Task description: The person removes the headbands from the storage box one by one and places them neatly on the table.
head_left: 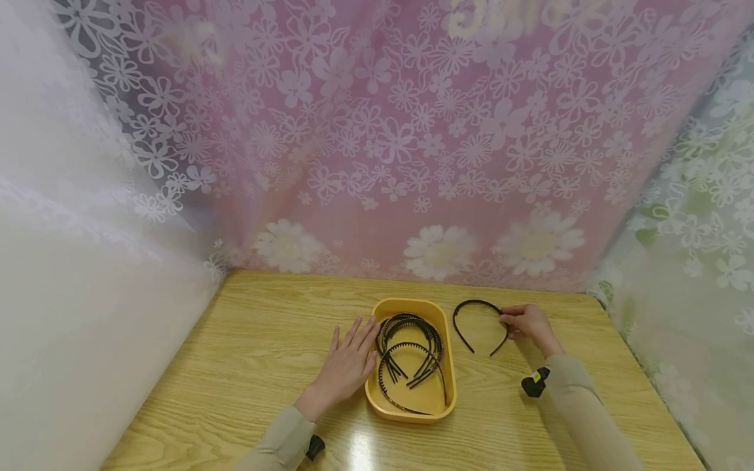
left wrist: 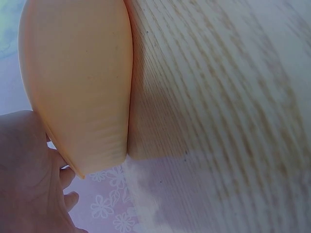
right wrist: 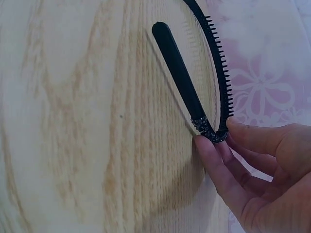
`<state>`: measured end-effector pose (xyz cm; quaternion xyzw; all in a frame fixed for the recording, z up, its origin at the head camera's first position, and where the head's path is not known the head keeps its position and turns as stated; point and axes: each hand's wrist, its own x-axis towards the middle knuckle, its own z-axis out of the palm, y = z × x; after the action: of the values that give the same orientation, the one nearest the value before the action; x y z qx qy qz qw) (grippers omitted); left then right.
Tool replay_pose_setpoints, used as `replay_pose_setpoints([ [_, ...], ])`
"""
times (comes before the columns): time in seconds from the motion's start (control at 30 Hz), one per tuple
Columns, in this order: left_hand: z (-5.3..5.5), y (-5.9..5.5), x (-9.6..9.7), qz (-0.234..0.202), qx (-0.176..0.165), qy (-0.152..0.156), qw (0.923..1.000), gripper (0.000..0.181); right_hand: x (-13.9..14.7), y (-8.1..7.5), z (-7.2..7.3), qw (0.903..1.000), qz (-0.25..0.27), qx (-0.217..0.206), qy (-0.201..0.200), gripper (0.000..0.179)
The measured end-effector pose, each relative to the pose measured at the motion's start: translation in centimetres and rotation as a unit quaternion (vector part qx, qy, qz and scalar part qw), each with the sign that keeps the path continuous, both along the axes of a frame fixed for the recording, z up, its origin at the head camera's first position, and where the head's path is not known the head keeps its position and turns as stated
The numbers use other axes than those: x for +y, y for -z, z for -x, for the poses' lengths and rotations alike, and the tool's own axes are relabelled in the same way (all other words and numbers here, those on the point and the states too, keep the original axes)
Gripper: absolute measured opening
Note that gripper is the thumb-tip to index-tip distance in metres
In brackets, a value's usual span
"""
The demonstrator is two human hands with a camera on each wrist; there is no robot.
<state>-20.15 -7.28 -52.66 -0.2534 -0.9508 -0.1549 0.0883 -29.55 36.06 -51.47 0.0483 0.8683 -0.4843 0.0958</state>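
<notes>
Between thumb and fingers my right hand [head_left: 528,325] pinches one side of a black toothed headband [head_left: 478,303], right of the tray at the table's far part. The right wrist view shows the headband [right wrist: 221,63] with comb teeth along one edge and a glittery patch near the fingertips [right wrist: 234,127]. My left hand [head_left: 346,365] lies with spread, straight fingers against the left rim of a yellow tray [head_left: 450,366]. Inside the tray several black toothed headbands [head_left: 438,337] overlap, one nearer the front. From the left wrist, the tray's outer wall [left wrist: 80,82] shows beside the palm [left wrist: 22,170].
A wood-grain table [head_left: 259,353] carries the tray. Pink flowered cloth [head_left: 383,163] hangs behind it, with pale cloth [head_left: 88,261] on the left and more flowered cloth [head_left: 695,275] on the right. Black wrist devices [head_left: 535,383] sit at both sleeves.
</notes>
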Motion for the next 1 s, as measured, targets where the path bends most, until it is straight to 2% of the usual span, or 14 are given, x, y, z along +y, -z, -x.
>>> replay_pose_setpoints([
  [0.47, -0.01, 0.01, -0.02, 0.003, -0.002, -0.001, 1.0000, 0.055, -0.03, 0.29, 0.14, 0.9998, -0.008, 0.009, 0.015, 0.038],
  [0.73, 0.02, 0.03, 0.01, 0.005, 0.000, -0.002, 1.0000, 0.054, 0.51, -0.01, 0.31, 0.9978, -0.049, 0.037, 0.024, 0.040],
  [1.0, 0.09, 0.10, -0.03, 0.003, -0.008, -0.003, 1.0000, 0.055, 0.23, -0.70, 0.00, 0.9969, -0.001, 0.077, 0.016, 0.053],
])
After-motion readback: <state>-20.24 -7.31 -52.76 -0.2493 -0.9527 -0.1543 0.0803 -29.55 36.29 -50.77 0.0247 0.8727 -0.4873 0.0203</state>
